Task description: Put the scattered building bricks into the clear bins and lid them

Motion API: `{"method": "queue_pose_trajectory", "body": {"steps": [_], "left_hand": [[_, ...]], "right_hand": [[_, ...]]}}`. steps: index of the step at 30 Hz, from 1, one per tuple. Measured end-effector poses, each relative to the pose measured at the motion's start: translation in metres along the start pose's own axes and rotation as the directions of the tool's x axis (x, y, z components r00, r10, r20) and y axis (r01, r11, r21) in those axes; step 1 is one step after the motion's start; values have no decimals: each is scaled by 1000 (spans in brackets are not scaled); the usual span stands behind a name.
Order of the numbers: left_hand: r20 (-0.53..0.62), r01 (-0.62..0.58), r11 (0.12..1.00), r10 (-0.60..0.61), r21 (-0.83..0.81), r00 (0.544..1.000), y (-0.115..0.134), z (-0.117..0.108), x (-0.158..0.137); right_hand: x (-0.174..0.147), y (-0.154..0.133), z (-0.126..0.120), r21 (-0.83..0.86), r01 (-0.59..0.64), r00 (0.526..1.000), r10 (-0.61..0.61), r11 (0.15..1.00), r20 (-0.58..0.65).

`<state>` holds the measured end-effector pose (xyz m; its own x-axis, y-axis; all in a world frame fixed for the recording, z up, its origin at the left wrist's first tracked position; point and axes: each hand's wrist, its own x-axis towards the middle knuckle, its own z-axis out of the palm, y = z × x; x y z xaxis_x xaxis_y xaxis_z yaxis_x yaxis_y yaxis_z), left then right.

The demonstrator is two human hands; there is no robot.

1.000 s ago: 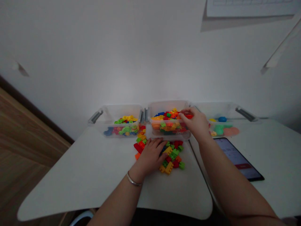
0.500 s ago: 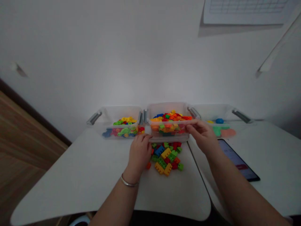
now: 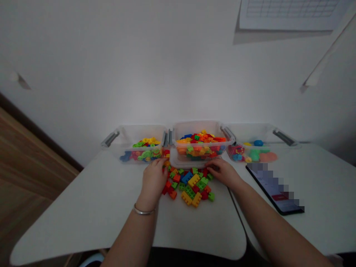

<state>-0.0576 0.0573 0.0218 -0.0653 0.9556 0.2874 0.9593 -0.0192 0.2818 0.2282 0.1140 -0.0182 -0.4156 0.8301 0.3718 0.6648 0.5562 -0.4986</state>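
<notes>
A loose pile of toy building bricks (image 3: 191, 185) in red, green, yellow, blue and orange lies on the white table in front of me. My left hand (image 3: 154, 178), with a silver bangle at the wrist, rests at the pile's left edge, fingers stretched forward and slightly curved beside the bricks. At the pile's far right corner is my right hand (image 3: 224, 172); its thumb and fingers are bent and apart, their tips near a red brick. Just behind both hands stands a clear box (image 3: 172, 142) heaped with similar bricks. Some fingertips are hard to make out.
To the left is a clear box (image 3: 128, 148) of colourful pieces; another box (image 3: 251, 135) to the right holds larger toys. A tablet or phone (image 3: 278, 193) lies right of my right forearm. A seam (image 3: 236, 205) runs between two tabletops. The wall stands behind.
My right hand has come down from the middle box's front rim to the bricks on the table. My left hand has shifted left, uncovering more red and orange bricks.
</notes>
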Motion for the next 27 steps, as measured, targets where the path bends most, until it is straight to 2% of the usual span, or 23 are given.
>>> {"method": "queue_pose_trajectory", "body": {"steps": [4, 7, 11, 15, 19, 23, 27], "left_hand": [[41, 39, 992, -44, 117, 998, 5, -4, 3], [22, 53, 972, -60, 229, 998, 13, -7, 4], [-13, 30, 968, -28, 248, 1000, 19, -4, 4], [-48, -38, 990, 45, 134, 998, 10, 8, 6], [-82, -128, 989, 122, -73, 989, -3, 18, 8], [-181, -149, 948, 100, -281, 978, -7, 20, 8], [-154, -112, 885, 46, -452, 987, -4, 15, 8]], "right_hand": [[0, 1, 1, -2, 16, 1000, -16, 1000, 12], [0, -2, -1, -8, 26, 999, -26, 1000, 27], [1, -4, -2, -5, 21, 999, -21, 1000, 36], [0, -2, -1, 1, 28, 999, -28, 1000, 34], [0, -2, 0, 2, 33, 999, -33, 999, 33], [0, -4, -1, 3, 26, 999, -27, 1000, 28], [0, -2, 0, 7, 35, 999, -35, 999, 20]]}}
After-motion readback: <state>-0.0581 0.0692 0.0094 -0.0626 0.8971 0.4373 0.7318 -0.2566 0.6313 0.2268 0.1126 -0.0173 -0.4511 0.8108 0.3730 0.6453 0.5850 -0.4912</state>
